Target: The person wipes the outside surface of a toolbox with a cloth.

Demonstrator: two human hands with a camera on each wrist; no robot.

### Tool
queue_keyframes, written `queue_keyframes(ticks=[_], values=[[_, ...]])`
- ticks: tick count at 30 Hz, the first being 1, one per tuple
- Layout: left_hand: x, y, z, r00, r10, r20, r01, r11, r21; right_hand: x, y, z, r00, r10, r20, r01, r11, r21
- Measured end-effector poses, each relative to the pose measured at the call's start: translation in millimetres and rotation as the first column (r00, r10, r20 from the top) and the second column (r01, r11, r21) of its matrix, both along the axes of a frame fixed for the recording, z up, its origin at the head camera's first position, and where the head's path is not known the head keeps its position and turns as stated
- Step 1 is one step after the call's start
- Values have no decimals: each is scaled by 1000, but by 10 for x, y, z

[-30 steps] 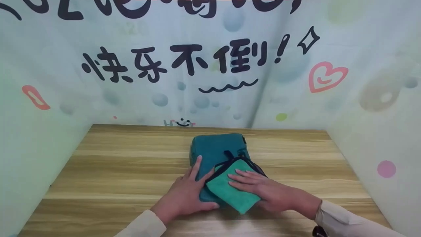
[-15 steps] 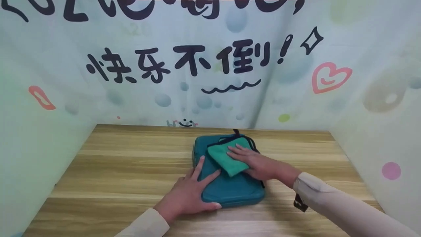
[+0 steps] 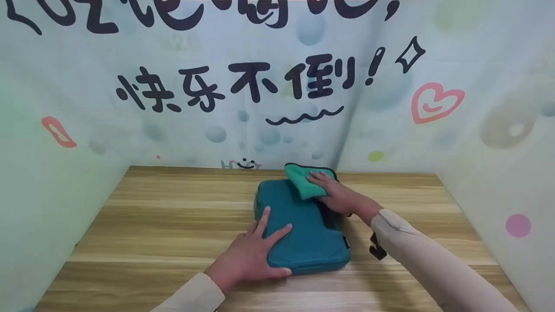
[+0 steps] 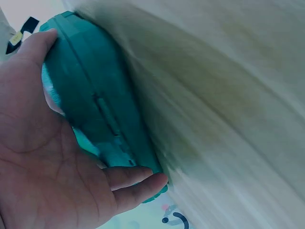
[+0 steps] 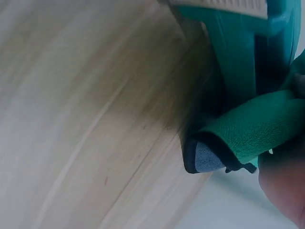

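Note:
A teal case [image 3: 299, 234] with rounded corners and a dark recess on its right side lies on the table. My left hand [image 3: 249, 253] rests on its near left corner, fingers spread over the top and thumb at the front edge. The left wrist view shows the case's seamed side [image 4: 100, 90] beside the palm. My right hand [image 3: 331, 188] holds a green cloth [image 3: 301, 180] with dark edging at the case's far right corner, fingers extended over it. In the right wrist view the cloth [image 5: 262, 119] is folded over beside the case's side; the fingertips are mostly hidden.
The wood-grain table [image 3: 182, 216] extends on both sides of the case. Behind it stands a pale printed backdrop [image 3: 195, 138] with dark lettering, and pale walls flank the table. A small black device [image 3: 377, 249] hangs at the right wrist.
My right hand has moved the cloth away from the case's near half, across its top to the far right corner. The left hand stays on the near left corner.

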State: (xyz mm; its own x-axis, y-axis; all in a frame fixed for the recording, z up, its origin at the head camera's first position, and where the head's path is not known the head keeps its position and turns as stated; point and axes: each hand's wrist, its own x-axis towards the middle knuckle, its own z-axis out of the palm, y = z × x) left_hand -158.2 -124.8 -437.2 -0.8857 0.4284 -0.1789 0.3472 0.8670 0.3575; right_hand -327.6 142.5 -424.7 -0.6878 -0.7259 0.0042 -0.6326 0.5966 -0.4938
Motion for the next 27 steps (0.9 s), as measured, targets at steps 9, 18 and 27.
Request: queue_keyframes(ticks=[9,18,27], values=[[-79,1,125,994,4,108,-9,999,50,-175,88,-181,956,-177,233,242,927,-287],[-226,57,85,986,-1,169,-16,995,98,-129,145,-332,809,-254,530,510,752,-418],[-251,155,-58,999,-28,27,24,993,112,-33,152,-431,747,-169,643,580,638,-506]])
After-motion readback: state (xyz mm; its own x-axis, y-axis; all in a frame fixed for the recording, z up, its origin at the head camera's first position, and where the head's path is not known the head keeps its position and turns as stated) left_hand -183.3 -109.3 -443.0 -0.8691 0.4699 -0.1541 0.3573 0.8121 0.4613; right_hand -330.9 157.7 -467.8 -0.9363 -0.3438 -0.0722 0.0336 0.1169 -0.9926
